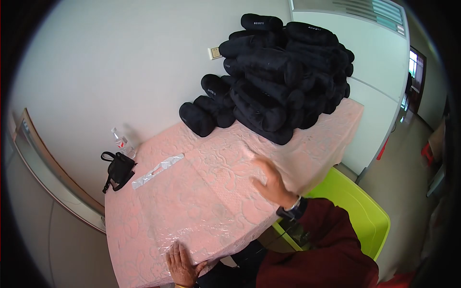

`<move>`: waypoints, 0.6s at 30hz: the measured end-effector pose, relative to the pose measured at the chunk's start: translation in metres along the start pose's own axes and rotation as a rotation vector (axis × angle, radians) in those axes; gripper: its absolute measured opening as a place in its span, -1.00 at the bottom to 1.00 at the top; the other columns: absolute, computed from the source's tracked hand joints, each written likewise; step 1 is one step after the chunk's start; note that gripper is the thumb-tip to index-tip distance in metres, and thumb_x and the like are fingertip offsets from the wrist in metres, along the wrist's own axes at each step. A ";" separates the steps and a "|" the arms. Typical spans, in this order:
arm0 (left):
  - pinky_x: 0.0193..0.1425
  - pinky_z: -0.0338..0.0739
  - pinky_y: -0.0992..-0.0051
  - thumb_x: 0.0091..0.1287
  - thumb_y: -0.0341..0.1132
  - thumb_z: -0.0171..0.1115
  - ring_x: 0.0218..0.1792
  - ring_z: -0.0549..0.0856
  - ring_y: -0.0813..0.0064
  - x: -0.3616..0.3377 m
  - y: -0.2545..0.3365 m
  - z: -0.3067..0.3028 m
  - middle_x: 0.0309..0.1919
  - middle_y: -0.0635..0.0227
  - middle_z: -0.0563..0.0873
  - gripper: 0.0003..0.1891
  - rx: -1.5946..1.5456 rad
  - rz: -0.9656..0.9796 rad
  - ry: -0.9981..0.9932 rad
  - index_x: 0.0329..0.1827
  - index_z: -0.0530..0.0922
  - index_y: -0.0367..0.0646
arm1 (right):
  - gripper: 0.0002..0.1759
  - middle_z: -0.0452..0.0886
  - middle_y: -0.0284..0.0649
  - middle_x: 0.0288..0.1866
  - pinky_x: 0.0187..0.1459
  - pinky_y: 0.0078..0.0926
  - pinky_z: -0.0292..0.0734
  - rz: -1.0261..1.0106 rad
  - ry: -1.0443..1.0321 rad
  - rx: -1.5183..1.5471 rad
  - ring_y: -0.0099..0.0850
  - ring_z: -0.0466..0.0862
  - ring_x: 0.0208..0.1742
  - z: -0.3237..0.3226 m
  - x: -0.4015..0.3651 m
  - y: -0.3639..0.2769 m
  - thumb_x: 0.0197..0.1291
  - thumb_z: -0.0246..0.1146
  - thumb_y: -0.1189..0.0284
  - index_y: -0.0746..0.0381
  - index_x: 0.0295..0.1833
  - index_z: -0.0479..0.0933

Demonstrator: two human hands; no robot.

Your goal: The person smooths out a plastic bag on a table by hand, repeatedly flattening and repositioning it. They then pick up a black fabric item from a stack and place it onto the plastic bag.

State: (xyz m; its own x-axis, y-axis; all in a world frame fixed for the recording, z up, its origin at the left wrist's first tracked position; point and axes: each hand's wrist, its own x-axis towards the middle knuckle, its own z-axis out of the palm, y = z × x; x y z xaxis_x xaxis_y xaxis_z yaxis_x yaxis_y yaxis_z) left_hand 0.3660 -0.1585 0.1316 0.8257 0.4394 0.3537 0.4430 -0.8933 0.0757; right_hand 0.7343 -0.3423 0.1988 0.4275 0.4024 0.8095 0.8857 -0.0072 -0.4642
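Observation:
A clear plastic bag (185, 206) with a white handle strip (158, 171) at its far end lies flat on the pink patterned tablecloth (127, 245). My left hand (181, 267) rests on the bag's near end by the table's front edge, fingers stretched out and thumb apart. To the right of the bag, my right hand (272, 185) is over the cloth, its thumb away from the extended fingers and nothing in its grasp. Beyond it rises a big pile of black plush cushions (266, 65), roll-shaped, some with small pale lettering.
On the table's left side are a small black strapped bag (118, 169) and a clear plastic bottle (121, 142) near the wall. A lime-green bin (357, 206) stands against the table's right side. White partition panels (374, 91) rise behind the pile.

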 end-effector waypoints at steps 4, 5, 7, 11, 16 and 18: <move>0.52 0.17 -0.09 0.15 0.53 0.16 0.40 0.43 -0.18 -0.001 -0.003 0.007 0.37 -0.16 0.48 0.09 0.024 0.030 0.081 0.36 0.41 -0.42 | -0.14 0.20 0.18 0.52 0.47 -0.19 0.26 0.124 0.102 -0.200 0.06 0.32 0.50 -0.013 0.035 0.063 0.17 0.45 0.35 0.27 0.51 0.19; 0.52 0.18 -0.09 0.18 0.49 0.19 0.43 0.42 -0.15 -0.003 -0.004 0.006 0.41 -0.12 0.46 0.05 -0.009 0.040 0.093 0.41 0.39 -0.34 | -0.06 0.12 0.20 0.56 0.49 -0.18 0.23 0.202 0.132 -0.266 0.08 0.28 0.52 -0.015 0.044 0.069 0.15 0.48 0.30 0.26 0.54 0.12; 0.52 0.21 -0.09 0.24 0.40 0.23 0.48 0.39 -0.08 -0.005 -0.004 0.007 0.48 -0.05 0.42 -0.02 -0.074 0.059 0.115 0.53 0.34 -0.19 | 0.02 0.03 0.21 0.59 0.51 -0.17 0.20 0.270 0.167 -0.331 0.11 0.24 0.54 -0.018 0.062 0.084 0.13 0.50 0.24 0.24 0.57 0.06; 0.50 0.22 -0.09 0.23 0.40 0.23 0.46 0.41 -0.08 -0.004 -0.005 0.007 0.47 -0.05 0.43 -0.02 -0.030 0.079 0.108 0.52 0.34 -0.20 | 0.18 -0.06 0.21 0.62 0.50 -0.12 0.23 0.413 0.239 -0.464 0.17 0.20 0.55 -0.018 0.102 0.100 0.03 0.55 0.10 0.17 0.61 -0.05; 0.50 0.23 -0.10 0.23 0.39 0.24 0.46 0.41 -0.09 -0.003 -0.003 0.004 0.46 -0.06 0.43 -0.03 -0.019 0.065 0.092 0.50 0.36 -0.21 | 0.15 0.06 0.20 0.55 0.40 -0.04 0.37 0.596 0.249 -0.469 0.17 0.31 0.47 -0.010 0.127 0.127 -0.01 0.56 0.09 0.08 0.59 0.02; 0.50 0.23 -0.10 0.23 0.39 0.24 0.46 0.41 -0.10 -0.003 -0.005 0.005 0.46 -0.06 0.43 -0.03 -0.037 0.076 0.105 0.50 0.36 -0.21 | 0.09 0.15 0.20 0.49 0.34 -0.04 0.44 0.628 0.247 -0.442 0.15 0.40 0.39 -0.008 0.129 0.139 -0.03 0.54 0.13 0.05 0.55 0.08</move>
State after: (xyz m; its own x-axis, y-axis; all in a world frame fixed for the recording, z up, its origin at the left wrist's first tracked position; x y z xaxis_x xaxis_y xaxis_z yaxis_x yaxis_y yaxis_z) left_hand 0.3627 -0.1552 0.1256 0.8144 0.3601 0.4551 0.3660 -0.9273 0.0789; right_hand 0.9139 -0.2989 0.2415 0.8510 -0.0101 0.5250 0.4347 -0.5471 -0.7153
